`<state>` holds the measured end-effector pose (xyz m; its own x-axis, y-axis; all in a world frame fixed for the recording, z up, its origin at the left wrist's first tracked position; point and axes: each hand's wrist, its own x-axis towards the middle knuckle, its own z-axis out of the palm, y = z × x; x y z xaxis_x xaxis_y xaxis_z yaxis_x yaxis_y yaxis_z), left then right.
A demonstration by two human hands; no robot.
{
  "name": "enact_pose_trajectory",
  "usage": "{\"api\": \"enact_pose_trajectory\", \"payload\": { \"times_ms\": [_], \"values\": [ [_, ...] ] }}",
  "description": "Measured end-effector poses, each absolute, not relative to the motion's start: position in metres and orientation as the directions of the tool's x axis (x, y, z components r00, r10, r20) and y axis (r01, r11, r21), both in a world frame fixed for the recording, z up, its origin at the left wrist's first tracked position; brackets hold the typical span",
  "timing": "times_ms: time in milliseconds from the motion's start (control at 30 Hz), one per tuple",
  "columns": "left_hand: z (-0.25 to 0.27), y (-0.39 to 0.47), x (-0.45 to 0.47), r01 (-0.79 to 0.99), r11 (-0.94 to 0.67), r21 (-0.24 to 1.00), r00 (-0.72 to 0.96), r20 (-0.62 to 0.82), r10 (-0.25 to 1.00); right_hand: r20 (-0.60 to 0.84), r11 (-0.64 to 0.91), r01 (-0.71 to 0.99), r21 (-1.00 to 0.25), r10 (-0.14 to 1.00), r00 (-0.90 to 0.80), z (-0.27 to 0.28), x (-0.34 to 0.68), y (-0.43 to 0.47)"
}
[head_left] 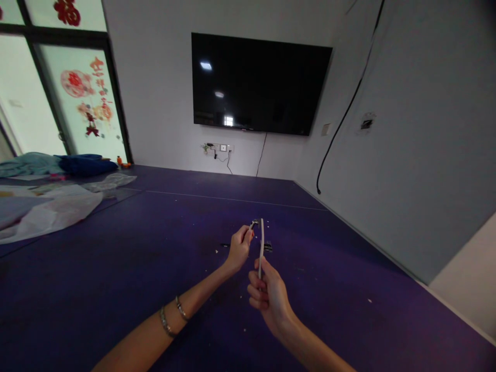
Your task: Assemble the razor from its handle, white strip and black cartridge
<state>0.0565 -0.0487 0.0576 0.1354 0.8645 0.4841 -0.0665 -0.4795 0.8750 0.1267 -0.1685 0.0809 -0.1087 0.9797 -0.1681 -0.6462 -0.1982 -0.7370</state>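
Observation:
My left hand (239,249) is closed around a small tool (254,223) with a silvery head and a bit of orange at its grip; its exact kind is too small to make out. The tool's head is close to the upper end of a thin pale strip (262,235), and I cannot tell if they touch. My right hand (269,292) grips that strip near its lower end, holding it nearly upright. Behind the hands, a dark pen-like stick (225,245) and a small dark item (267,247) lie on the purple surface (174,268).
Small white scraps are scattered around the hands. At the left lie clear plastic sheeting (62,209) and a dark blue cloth (87,164). A black cable (344,116) hangs down the right wall. A television (259,82) is mounted on the far wall.

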Motion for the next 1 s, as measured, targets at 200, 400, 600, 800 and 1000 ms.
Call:
{"api": "enact_pose_trajectory", "payload": {
  "times_ms": [200,400,600,800,1000],
  "values": [
    [0.0587,-0.0496,0.0569,-0.01,-0.509,0.861,0.123,0.506,0.853,-0.156,-0.171,-0.649,-0.741,0.984,-0.082,0.0825,0.1284,-0.1685],
    [0.0592,-0.0498,0.0574,0.023,-0.511,0.859,0.113,0.506,0.855,-0.188,-0.223,-0.651,-0.726,0.974,-0.124,0.0781,0.1243,-0.1739],
    [0.0575,-0.0511,0.0574,0.011,-0.512,0.859,0.113,0.508,0.854,-0.142,-0.163,-0.656,-0.737,0.986,-0.086,0.0787,0.1255,-0.1695],
    [0.0597,-0.052,0.0585,0.036,-0.534,0.845,0.097,0.528,0.843,-0.176,-0.212,-0.65,-0.73,0.977,-0.122,0.075,0.1205,-0.1743],
    [0.0607,-0.0526,0.0575,0.037,-0.534,0.845,0.107,0.528,0.842,-0.146,-0.163,-0.664,-0.73,0.986,-0.081,0.0788,0.1239,-0.1715]
  ]
}}
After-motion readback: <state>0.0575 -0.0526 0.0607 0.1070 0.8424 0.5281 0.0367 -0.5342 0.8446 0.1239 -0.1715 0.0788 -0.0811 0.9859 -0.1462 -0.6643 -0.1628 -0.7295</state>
